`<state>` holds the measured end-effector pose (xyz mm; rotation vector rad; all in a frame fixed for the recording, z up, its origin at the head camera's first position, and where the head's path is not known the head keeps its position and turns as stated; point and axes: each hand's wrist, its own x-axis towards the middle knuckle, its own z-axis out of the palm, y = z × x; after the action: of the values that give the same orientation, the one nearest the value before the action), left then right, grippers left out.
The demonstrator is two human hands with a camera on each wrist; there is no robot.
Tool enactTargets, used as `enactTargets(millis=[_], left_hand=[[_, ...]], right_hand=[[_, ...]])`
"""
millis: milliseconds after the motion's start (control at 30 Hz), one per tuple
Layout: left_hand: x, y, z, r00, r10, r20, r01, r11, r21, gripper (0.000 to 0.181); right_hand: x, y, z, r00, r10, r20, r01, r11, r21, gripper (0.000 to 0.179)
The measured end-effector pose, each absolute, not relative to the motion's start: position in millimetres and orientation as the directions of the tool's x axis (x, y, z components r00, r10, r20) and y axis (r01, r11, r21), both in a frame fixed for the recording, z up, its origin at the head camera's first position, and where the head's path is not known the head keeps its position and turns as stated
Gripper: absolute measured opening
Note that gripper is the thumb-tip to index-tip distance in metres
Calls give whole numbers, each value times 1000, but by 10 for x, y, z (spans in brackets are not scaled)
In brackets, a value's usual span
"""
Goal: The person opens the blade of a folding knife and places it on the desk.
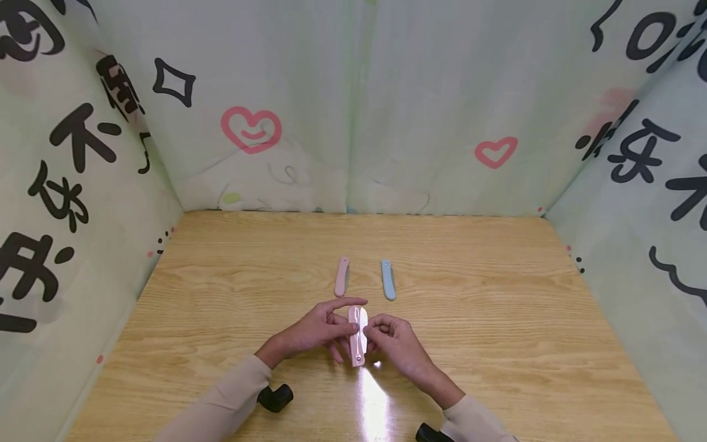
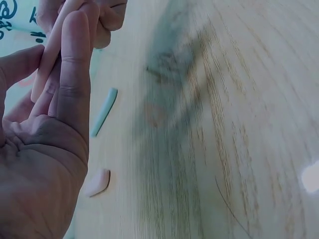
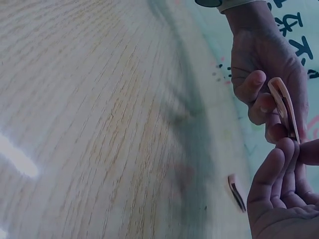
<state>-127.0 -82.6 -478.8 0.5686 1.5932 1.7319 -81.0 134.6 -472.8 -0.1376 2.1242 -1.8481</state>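
Observation:
A pink folding knife (image 1: 354, 354) is held upright between both hands above the table, with its shiny blade (image 1: 363, 339) showing along the right side of the handle. My left hand (image 1: 317, 328) grips the handle, thumb on its face and index finger stretched past the top end. My right hand (image 1: 403, 350) pinches the blade's edge between thumb and fingers. In the right wrist view the held knife (image 3: 283, 102) appears edge-on, partly covered by fingers. Beyond the hands lie a second pink folding knife (image 1: 342, 277) and a blue folding knife (image 1: 388, 280), apart from each other.
A wood-grain table (image 1: 497, 294) spreads under the hands. Pale curtains (image 1: 420, 110) with black characters and pink hearts enclose its back and both sides. Bright glare falls on the table's near part. Black wrist mounts sit by both sleeves.

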Motion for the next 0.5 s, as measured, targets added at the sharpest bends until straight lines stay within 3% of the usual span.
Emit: enactTargets(millis=[500], left_hand=[[-1283,-835,-4797,-685,708,-171,-239,3,971,52]], right_hand=[[-830,1326,-4748,-950,-256,-180,161,94,-982,15]])
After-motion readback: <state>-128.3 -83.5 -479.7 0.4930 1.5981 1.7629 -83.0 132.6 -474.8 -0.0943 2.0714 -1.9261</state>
